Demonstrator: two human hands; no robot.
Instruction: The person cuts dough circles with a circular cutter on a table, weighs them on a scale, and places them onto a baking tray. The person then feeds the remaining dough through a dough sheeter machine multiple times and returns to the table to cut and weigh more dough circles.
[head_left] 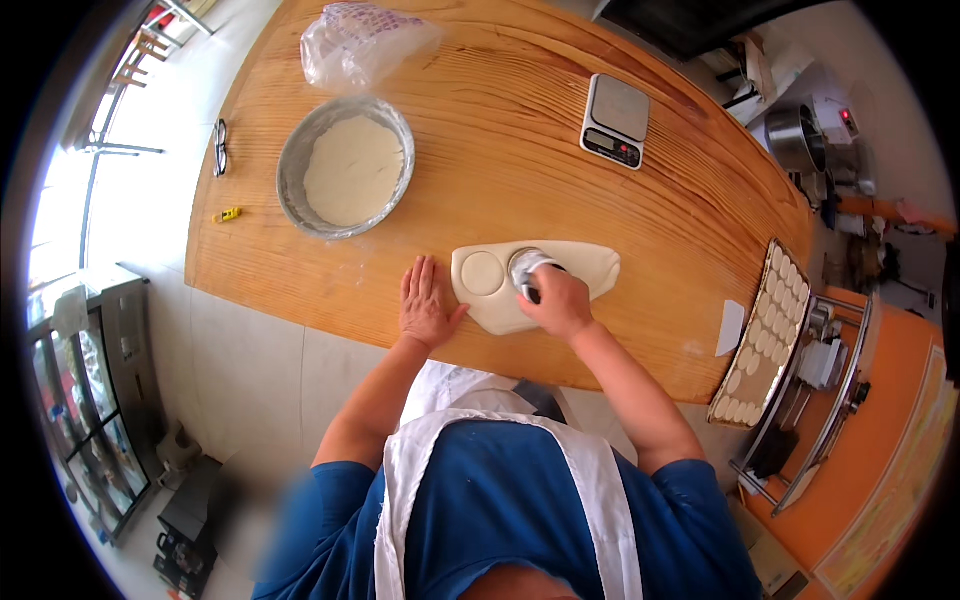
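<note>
A flat sheet of pale dough lies on the wooden table in front of me. One round outline is cut into its left part. My right hand grips a round cutter by its dark handle, and the cutter sits on the dough just right of that cut circle. Flat on the wood, with fingers stretched out, my left hand rests beside the dough's left edge and holds nothing. Farther left stands a metal bowl with a mass of dough inside.
The wooden table also bears a clear plastic bag, a kitchen scale, glasses and a small yellow object. A white scraper lies near a tray of round dough pieces at the right edge.
</note>
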